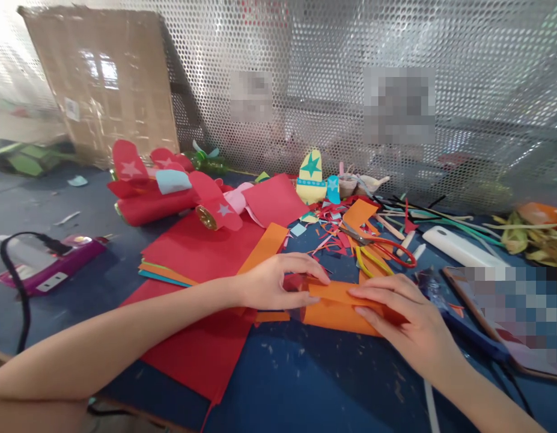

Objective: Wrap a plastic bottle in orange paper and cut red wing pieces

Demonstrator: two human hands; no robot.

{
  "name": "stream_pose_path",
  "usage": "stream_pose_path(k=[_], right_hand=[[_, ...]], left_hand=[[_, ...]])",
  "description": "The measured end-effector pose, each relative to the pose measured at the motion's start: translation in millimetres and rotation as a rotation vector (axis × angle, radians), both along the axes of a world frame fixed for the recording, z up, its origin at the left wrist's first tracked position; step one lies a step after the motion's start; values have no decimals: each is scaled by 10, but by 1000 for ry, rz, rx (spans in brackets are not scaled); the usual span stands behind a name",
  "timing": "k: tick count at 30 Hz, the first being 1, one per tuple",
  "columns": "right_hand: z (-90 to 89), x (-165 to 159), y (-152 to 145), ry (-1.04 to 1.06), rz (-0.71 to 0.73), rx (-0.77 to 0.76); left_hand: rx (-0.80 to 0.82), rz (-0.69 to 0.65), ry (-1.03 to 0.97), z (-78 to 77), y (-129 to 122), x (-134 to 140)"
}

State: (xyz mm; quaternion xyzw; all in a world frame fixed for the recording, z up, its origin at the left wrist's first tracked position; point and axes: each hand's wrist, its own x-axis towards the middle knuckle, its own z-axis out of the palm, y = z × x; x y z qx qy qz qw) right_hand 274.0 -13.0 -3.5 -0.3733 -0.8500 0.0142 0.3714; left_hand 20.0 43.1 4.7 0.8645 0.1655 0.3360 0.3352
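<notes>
A sheet of orange paper (336,316) is wrapped into a tube on the blue table, with a seam along its top. Something clear, like a plastic bottle, shows at its left end, partly hidden by my left hand. My left hand (278,279) grips that end, its thumb and fingertips on the paper on either side of the seam. On the right part of the tube lies my right hand (408,310), fingers on top and thumb at the near side, pressing the paper. An orange strip (273,316) lies left of the tube.
Red paper sheets (192,355) lie at left, below a red paper airplane (156,204). Scissors (386,245) with red and yellow handles sit among paper scraps. A phone or tablet (499,319) and white glue gun (462,246) are at right; a purple power strip (62,264) at left.
</notes>
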Motion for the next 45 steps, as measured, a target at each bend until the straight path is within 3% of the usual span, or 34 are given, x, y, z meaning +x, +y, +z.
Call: stream_pose_path(k=[7, 15, 25, 36, 41, 45], right_hand=[[-4, -5, 3, 5, -33, -7], [7, 4, -5, 35, -55, -107], [8, 16, 25, 89, 51, -52], [13, 155, 12, -61, 198, 40], [30, 332, -73, -258, 179, 140], [14, 397, -130, -359, 145, 97]], left_hand=[[101, 117, 48, 25, -86, 47], [159, 108, -34, 8, -90, 52], [553, 102, -22, -16, -111, 5], [768, 93, 97, 13, -131, -21], [627, 87, 41, 9, -76, 14], [469, 87, 56, 23, -19, 38]])
